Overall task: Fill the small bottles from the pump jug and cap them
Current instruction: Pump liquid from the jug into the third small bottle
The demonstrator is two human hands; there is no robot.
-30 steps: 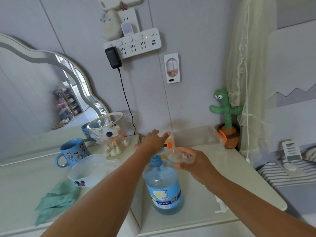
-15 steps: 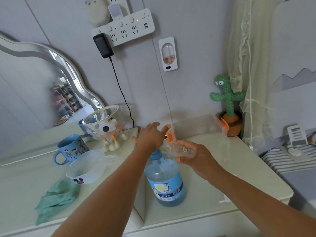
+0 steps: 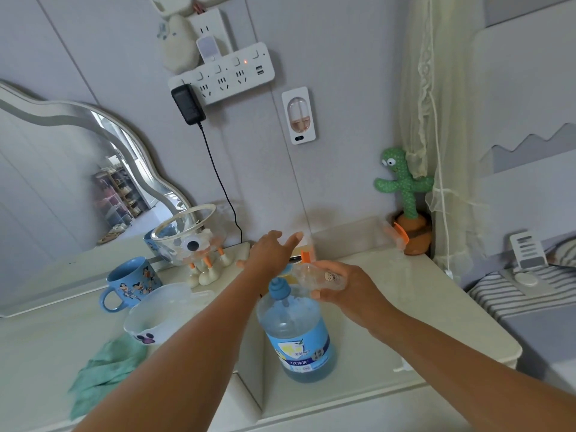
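Note:
The pump jug [image 3: 297, 332] stands on the low cabinet top, clear plastic with blue liquid, a blue label and a blue pump head. My left hand [image 3: 271, 251] rests flat on top of the pump, fingers straight and spread. My right hand [image 3: 346, 289] grips a small clear bottle [image 3: 318, 275], tilted on its side with its mouth toward the pump spout. An orange flip cap [image 3: 305, 256] sticks up at the bottle's neck. Whether liquid is in the bottle cannot be told.
A clear plastic box [image 3: 352, 235] with an orange clip stands by the wall, next to a green cactus toy [image 3: 405, 194]. On the left counter sit a blue mug [image 3: 132, 283], a white bowl [image 3: 159, 313], a glass bowl [image 3: 184, 235] and a green cloth [image 3: 104, 369]. A striped bed lies right.
Both hands stay at the pump and bottle as before. The view shifts down, then back up; the bottle's position at the spout barely differs.

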